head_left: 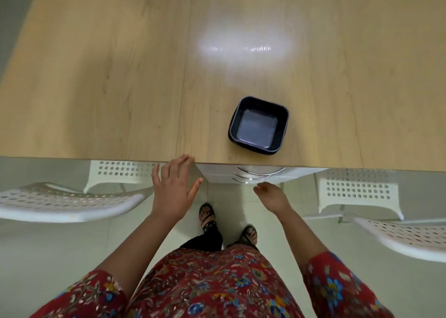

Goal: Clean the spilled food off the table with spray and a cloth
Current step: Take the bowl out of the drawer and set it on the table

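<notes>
Directly ahead, the wooden table [120,76] spreads wide, with a dark square bowl [258,124] sitting near its front edge. The left hand [173,189] is flat, fingers straight, tips touching that edge. The right hand [271,197] hangs loosely curled, holding nothing, just beside a white drawer unit [217,172] under the table. White perforated chairs [72,201] stand on either side.

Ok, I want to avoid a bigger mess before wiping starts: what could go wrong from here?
The bowl stands close to the near edge of the table, so a wide wipe might push it off. Neither the left hand, touching that edge, nor the right hand holds anything, and no spray or cloth is in view, so fetching comes first. The chairs stand close on both sides; stepping sideways could bump one.
</notes>
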### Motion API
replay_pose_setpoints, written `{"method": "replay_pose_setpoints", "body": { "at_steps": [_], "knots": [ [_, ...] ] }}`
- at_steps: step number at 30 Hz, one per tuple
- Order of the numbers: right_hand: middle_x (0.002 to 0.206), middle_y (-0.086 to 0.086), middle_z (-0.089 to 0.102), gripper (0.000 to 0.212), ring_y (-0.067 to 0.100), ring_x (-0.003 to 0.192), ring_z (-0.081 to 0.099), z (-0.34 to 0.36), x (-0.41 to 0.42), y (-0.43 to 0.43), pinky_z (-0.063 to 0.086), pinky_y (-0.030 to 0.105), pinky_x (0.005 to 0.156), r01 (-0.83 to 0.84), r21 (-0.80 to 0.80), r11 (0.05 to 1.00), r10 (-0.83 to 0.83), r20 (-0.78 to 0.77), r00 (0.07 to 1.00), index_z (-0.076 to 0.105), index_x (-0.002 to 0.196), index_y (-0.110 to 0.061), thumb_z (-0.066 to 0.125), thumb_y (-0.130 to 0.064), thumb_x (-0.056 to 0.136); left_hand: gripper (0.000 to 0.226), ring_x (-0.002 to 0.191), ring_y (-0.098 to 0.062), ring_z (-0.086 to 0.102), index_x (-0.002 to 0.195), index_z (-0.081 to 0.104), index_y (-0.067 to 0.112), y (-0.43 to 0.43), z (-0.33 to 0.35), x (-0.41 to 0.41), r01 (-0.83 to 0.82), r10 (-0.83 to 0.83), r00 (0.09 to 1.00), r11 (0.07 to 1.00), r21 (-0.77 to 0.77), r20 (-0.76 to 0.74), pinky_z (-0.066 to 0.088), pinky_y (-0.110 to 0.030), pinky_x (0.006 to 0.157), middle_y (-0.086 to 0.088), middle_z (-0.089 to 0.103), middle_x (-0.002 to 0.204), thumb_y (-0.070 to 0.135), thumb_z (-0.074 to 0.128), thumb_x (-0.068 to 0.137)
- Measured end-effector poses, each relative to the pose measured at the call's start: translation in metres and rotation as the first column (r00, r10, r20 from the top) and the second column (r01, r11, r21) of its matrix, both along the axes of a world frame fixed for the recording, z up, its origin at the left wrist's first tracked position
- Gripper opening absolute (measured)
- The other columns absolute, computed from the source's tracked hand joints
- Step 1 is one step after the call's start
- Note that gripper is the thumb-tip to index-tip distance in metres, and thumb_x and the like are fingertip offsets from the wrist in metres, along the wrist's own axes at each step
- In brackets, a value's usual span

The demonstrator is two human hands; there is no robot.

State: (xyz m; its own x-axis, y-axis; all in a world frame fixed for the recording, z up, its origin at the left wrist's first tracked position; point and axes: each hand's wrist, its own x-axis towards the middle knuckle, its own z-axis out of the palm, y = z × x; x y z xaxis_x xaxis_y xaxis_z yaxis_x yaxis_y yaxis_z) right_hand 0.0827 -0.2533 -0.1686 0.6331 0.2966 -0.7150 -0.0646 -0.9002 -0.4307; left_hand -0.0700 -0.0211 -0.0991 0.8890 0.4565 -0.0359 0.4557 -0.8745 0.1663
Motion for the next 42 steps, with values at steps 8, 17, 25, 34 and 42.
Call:
{"method": "replay_pose_setpoints", "body": {
  "at_steps": [8,17,25,34,42],
  "knots": [
    [0.075,-0.008,0.07,0.028,0.016,0.069,0.066,0.121,0.015,0.019,0.053,0.038,0.068,0.399,0.373,0.837,-0.529,0.367,0.766,0.054,0.103,-0.037,0.037,-0.058,0.095,0.034,0.098,-0.018,0.061,0.109,0.066,0.026,0.03,0.037,0.032,0.092,-0.092,0.994,0.996,-0.011,-0.065,0.024,-0.053,0.111,0.005,0.062,0.107,0.047,0.044,0.094],
    [0.069,0.004,0.069,0.06,0.016,0.057,0.061,0.147,0.045,0.045,0.047,0.031,0.053,0.253,0.24,0.937,-0.32,0.303,0.897,0.027,0.148,-0.032,0.049,-0.025,0.093,0.033,0.096,-0.01,0.061,0.119,0.063,0.027,0.034,0.065,0.083,0.049,-0.03,0.998,0.933,-0.356,0.058,0.046,-0.03,0.085,0.011,0.066,0.107,0.045,0.046,0.097],
    [0.066,0.014,0.07,0.064,0.027,0.054,0.067,0.171,0.061,0.034,0.052,0.031,0.052,0.274,0.507,0.817,-0.341,0.042,0.939,0.016,0.148,-0.038,0.043,-0.009,0.098,0.037,0.072,-0.011,0.069,0.129,0.053,0.029,0.024,0.067,0.133,-0.143,0.082,0.99,0.648,-0.748,-0.118,0.052,-0.032,0.079,0.007,0.073,0.08,0.047,0.045,0.097],
    [0.07,0.018,0.071,0.038,0.026,0.054,0.067,0.176,0.145,-0.008,0.047,0.025,0.047,0.392,0.577,0.717,-0.512,0.052,0.858,0.04,0.139,-0.016,0.045,-0.013,0.101,0.034,0.056,-0.019,0.068,0.134,0.052,0.021,0.015,0.068,0.175,-0.141,0.043,0.989,0.495,-0.858,-0.138,0.053,-0.028,0.057,-0.003,0.066,0.108,0.015,0.042,0.102],
    [0.077,0.015,0.071,0.045,0.026,0.058,0.068,0.159,0.23,0.005,0.049,0.023,0.048,0.291,0.516,0.805,-0.4,0.11,0.91,0.037,0.145,-0.022,0.044,-0.015,0.102,0.035,0.053,-0.021,0.064,0.134,0.053,0.018,0.07,0.068,0.223,-0.263,0.453,0.891,0.491,-0.831,-0.014,0.054,-0.032,0.061,-0.009,0.064,0.107,0.012,0.039,0.102]
  ]
}}
